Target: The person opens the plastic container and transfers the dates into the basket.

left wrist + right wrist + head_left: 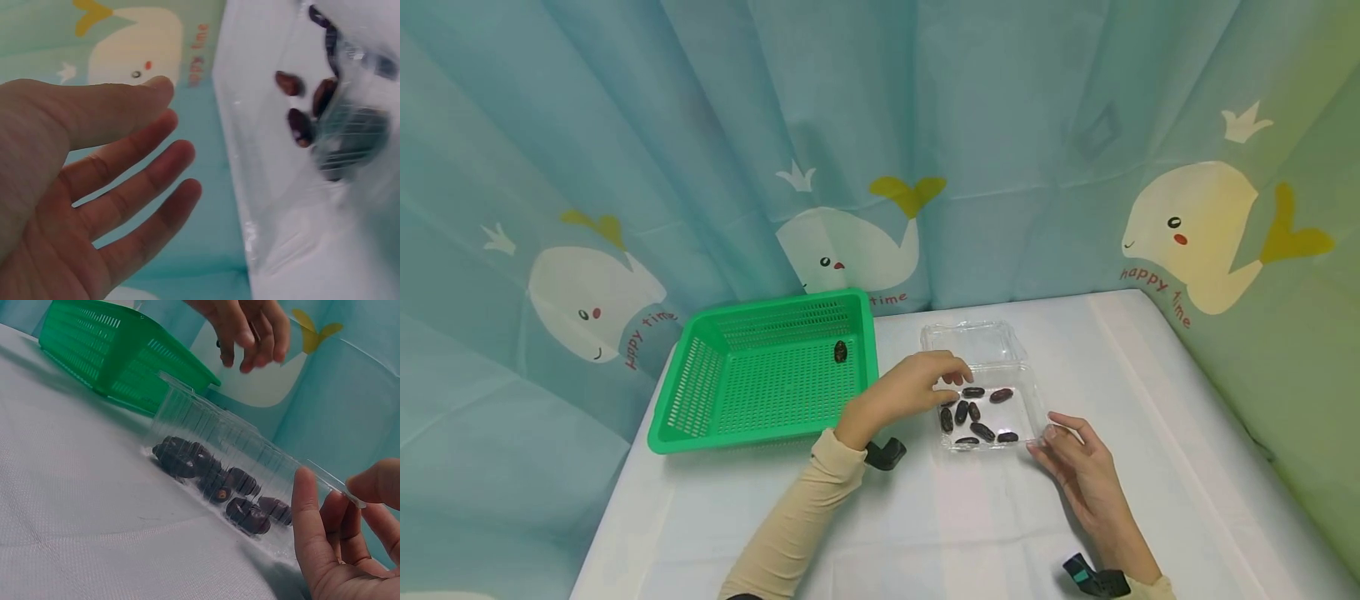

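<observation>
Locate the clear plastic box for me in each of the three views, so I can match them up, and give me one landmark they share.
Head: the clear plastic box is right of centre, in the lower half, with its lid open behind.
Left wrist: the box is in the right half, partly blurred.
Right wrist: the box is around the middle, slanting down to the right.
Shared landmark: the whale-print curtain.
</observation>
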Demonstrator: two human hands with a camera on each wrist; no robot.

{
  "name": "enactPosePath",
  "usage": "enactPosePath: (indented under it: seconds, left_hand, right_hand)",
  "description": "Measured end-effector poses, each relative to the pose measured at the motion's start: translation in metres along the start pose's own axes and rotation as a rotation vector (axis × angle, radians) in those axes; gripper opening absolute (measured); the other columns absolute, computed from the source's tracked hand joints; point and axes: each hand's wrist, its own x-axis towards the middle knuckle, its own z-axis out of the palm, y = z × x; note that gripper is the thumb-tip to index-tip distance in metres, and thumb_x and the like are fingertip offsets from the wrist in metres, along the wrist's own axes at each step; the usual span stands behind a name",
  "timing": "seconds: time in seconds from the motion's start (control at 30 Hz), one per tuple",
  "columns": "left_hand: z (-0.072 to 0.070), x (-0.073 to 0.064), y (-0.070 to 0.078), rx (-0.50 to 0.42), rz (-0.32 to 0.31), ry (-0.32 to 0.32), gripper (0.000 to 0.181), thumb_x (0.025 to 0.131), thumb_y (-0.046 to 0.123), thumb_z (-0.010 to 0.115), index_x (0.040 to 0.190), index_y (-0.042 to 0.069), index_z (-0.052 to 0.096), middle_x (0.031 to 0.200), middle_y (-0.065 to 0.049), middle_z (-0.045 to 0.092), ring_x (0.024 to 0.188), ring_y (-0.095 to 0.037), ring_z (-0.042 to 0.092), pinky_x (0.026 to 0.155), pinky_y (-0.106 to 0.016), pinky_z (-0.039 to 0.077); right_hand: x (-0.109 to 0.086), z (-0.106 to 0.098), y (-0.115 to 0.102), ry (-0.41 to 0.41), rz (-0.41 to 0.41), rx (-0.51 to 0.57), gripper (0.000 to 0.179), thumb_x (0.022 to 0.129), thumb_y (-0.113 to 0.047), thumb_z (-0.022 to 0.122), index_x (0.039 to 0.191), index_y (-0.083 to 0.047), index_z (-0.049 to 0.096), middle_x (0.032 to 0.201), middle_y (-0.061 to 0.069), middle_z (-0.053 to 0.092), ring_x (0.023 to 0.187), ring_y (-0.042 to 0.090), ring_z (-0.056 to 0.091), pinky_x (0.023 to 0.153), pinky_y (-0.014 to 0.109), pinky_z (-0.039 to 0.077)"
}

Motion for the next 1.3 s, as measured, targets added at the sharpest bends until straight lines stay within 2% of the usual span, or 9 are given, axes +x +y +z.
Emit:
enactPosePath:
  seconds: [0.17,0.5,0.6,0.77,1.0,1.17,1.3]
  left_hand:
    - [0.016,0.007,-0.003,0.085,0.009,-0.031,0.027,0.098,0.014,0.073,0.125,0.011,0.071,0.118,-0.005,0.072,0.109,-0.022,0.070,0.093,-0.027,0.054]
    - [0.043,0.016,-0.005,0.304,-0.047,-0.056,0.032,0.095,0.026,0.079,0.125,0.018,0.072,0.119,0.004,0.072,0.104,-0.010,0.065,0.085,-0.023,0.056]
    - [0.049,0.017,-0.004,0.364,-0.062,-0.052,0.036,0.095,0.032,0.078,0.128,0.020,0.071,0.119,0.004,0.072,0.105,-0.012,0.066,0.083,-0.025,0.057]
    - [0.058,0.017,-0.001,0.491,-0.092,-0.038,0.044,0.094,0.043,0.078,0.130,0.020,0.069,0.121,0.003,0.073,0.110,-0.016,0.067,0.088,-0.030,0.059]
    - [0.073,0.019,0.000,0.690,-0.081,0.019,0.044,0.091,0.049,0.079,0.120,0.017,0.072,0.110,0.004,0.075,0.101,-0.015,0.069,0.084,-0.029,0.056]
    - [0.077,0.020,0.002,0.723,-0.086,0.046,0.041,0.088,0.049,0.082,0.113,0.018,0.073,0.106,0.004,0.077,0.097,-0.015,0.069,0.081,-0.030,0.055]
    - [0.079,0.021,0.002,0.705,-0.100,0.049,0.041,0.086,0.048,0.084,0.111,0.018,0.073,0.104,0.003,0.077,0.096,-0.015,0.068,0.081,-0.029,0.054]
  right_hand:
    - [0.000,0.000,0.000,0.004,0.010,-0.018,0.024,0.105,-0.003,0.059,0.125,-0.015,0.062,0.109,-0.002,0.064,0.102,0.012,0.075,0.093,0.029,0.062]
    - [0.000,0.000,0.001,0.006,0.005,-0.034,0.024,0.105,-0.003,0.060,0.125,-0.016,0.062,0.109,-0.002,0.065,0.101,0.013,0.075,0.093,0.029,0.062]
    - [-0.001,0.000,0.001,0.001,0.000,-0.033,0.024,0.105,-0.003,0.059,0.126,-0.015,0.061,0.109,-0.002,0.065,0.100,0.013,0.076,0.092,0.029,0.062]
    - [-0.001,0.001,0.000,0.004,0.004,-0.029,0.024,0.105,-0.002,0.059,0.125,-0.016,0.062,0.106,-0.003,0.065,0.099,0.013,0.076,0.092,0.029,0.062]
    - [0.000,0.001,0.001,0.007,0.013,-0.033,0.024,0.105,-0.003,0.059,0.123,-0.018,0.063,0.105,-0.003,0.066,0.096,0.013,0.077,0.091,0.028,0.062]
    - [0.000,0.001,0.001,0.000,0.007,-0.024,0.023,0.105,-0.002,0.058,0.124,-0.016,0.062,0.102,-0.003,0.067,0.095,0.013,0.076,0.091,0.028,0.062]
    - [-0.001,0.001,0.001,0.002,0.006,-0.027,0.023,0.105,-0.003,0.059,0.125,-0.014,0.061,0.103,-0.003,0.067,0.097,0.013,0.076,0.092,0.028,0.062]
